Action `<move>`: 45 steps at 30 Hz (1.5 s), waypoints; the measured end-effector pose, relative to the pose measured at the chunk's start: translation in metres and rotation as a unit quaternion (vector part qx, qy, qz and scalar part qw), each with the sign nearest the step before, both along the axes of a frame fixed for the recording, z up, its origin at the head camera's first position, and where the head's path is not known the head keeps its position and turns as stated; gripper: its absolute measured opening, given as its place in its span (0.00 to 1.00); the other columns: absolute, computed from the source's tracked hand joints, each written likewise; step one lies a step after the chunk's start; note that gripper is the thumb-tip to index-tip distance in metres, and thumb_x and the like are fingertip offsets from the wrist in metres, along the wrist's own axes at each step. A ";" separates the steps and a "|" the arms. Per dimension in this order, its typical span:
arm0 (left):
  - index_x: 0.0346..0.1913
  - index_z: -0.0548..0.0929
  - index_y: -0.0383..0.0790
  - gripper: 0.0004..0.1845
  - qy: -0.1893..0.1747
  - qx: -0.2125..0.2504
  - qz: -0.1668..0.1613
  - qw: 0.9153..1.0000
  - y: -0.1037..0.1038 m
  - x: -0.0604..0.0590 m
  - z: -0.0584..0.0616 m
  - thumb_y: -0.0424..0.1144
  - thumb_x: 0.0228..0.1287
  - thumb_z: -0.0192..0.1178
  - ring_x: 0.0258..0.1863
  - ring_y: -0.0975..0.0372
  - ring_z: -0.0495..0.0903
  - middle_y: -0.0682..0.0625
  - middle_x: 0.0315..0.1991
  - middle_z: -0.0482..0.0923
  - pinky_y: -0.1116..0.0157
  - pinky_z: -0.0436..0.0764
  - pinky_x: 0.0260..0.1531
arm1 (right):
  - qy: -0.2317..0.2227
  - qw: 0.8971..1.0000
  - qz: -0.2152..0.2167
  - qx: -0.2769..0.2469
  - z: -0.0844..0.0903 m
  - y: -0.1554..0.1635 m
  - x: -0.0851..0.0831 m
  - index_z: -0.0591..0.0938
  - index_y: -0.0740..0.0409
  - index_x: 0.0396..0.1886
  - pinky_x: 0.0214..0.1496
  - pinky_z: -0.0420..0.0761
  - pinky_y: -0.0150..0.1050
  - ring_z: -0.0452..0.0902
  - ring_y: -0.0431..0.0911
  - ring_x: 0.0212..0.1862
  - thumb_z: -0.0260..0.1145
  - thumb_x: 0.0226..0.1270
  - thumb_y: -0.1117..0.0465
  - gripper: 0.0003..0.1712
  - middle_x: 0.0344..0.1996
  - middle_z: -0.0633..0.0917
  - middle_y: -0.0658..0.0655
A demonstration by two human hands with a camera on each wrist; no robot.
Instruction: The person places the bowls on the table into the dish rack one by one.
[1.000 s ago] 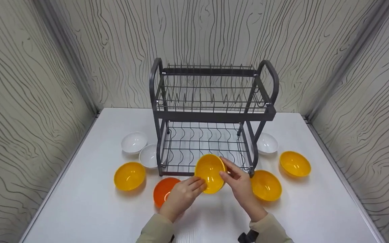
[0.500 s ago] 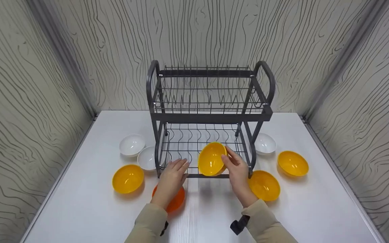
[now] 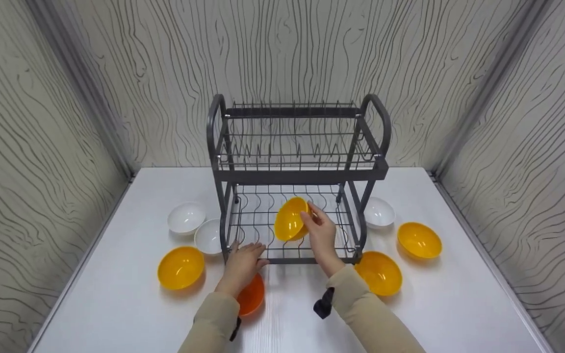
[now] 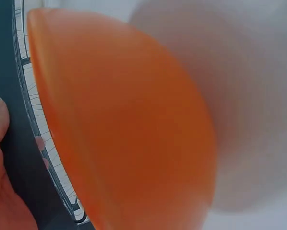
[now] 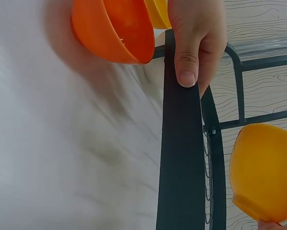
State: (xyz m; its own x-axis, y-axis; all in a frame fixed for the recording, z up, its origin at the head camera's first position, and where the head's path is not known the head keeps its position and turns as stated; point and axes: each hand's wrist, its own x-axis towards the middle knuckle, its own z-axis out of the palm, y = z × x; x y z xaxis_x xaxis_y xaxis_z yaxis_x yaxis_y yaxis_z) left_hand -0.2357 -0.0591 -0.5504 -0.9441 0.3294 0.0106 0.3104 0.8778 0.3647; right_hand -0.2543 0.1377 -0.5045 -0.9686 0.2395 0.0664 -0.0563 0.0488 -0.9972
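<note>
A yellow bowl hangs tilted over the lower shelf of a dark two-tier dish rack. My right hand pinches its rim, thumb inside and fingers behind. In the right wrist view the bowl shows its outside, with just fingertips at the bottom edge. My left hand grips the rack's lower front rail near the left corner; the right wrist view has its thumb on the rail's front face. Under the left forearm, an orange bowl is partly covered, and it fills much of the left wrist view.
Left of the rack stand two white bowls and a yellow bowl. On its right are another white bowl and two yellow bowls. Patterned walls enclose the white table at the back and sides.
The left hand has let go of the yellow bowl and moved left onto the rack's front rail. The right hand has carried the bowl farther back, over the lower shelf.
</note>
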 end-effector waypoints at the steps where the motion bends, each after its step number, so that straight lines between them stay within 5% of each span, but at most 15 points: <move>1: 0.60 0.74 0.44 0.25 0.008 0.002 -0.004 1.000 -0.001 0.001 -0.001 0.49 0.62 0.57 0.62 0.54 0.70 0.49 0.60 0.75 0.45 0.53 0.68 | 0.003 1.000 0.000 0.002 -0.002 -0.003 -0.003 0.70 0.54 0.63 0.59 0.75 0.40 0.70 0.53 0.62 0.61 0.64 0.51 0.29 0.62 0.72 0.58; 5: 0.57 0.77 0.41 0.23 0.026 0.015 -0.015 0.999 -0.002 0.004 -0.003 0.48 0.61 0.58 0.59 0.52 0.74 0.47 0.56 0.78 0.43 0.57 0.66 | 0.010 1.000 0.002 0.017 -0.007 -0.015 -0.011 0.69 0.55 0.64 0.56 0.77 0.40 0.74 0.53 0.58 0.60 0.64 0.50 0.30 0.59 0.74 0.60; 19: 0.55 0.79 0.46 0.22 0.000 0.028 0.011 1.000 -0.004 -0.006 -0.003 0.49 0.58 0.60 0.57 0.53 0.75 0.48 0.53 0.80 0.42 0.53 0.67 | -0.003 0.999 0.009 0.033 -0.010 -0.045 -0.044 0.69 0.52 0.65 0.56 0.77 0.41 0.74 0.51 0.58 0.59 0.66 0.52 0.28 0.60 0.74 0.58; 28: 0.53 0.80 0.48 0.20 -0.011 0.032 0.019 0.999 -0.001 -0.005 -0.007 0.49 0.58 0.60 0.58 0.54 0.74 0.50 0.53 0.80 0.43 0.49 0.68 | -0.014 0.998 -0.002 0.068 -0.022 -0.053 -0.053 0.68 0.50 0.65 0.58 0.76 0.41 0.73 0.49 0.59 0.57 0.66 0.49 0.28 0.62 0.73 0.55; 45: 0.54 0.80 0.47 0.21 -0.005 0.020 0.018 1.000 0.000 -0.007 -0.006 0.49 0.58 0.60 0.57 0.54 0.75 0.50 0.52 0.80 0.42 0.51 0.67 | 0.023 0.990 0.053 0.125 -0.016 -0.063 -0.069 0.68 0.53 0.64 0.57 0.78 0.42 0.73 0.51 0.57 0.60 0.65 0.56 0.27 0.59 0.72 0.57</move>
State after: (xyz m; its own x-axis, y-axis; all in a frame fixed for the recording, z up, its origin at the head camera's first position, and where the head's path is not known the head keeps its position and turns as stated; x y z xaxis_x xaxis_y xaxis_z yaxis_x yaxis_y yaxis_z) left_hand -0.2426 -0.0587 -0.5561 -0.9557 0.2939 0.0138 0.2744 0.8737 0.4017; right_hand -0.3236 0.0746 -0.5200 -0.9818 0.1080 0.1563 -0.1200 0.2855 -0.9508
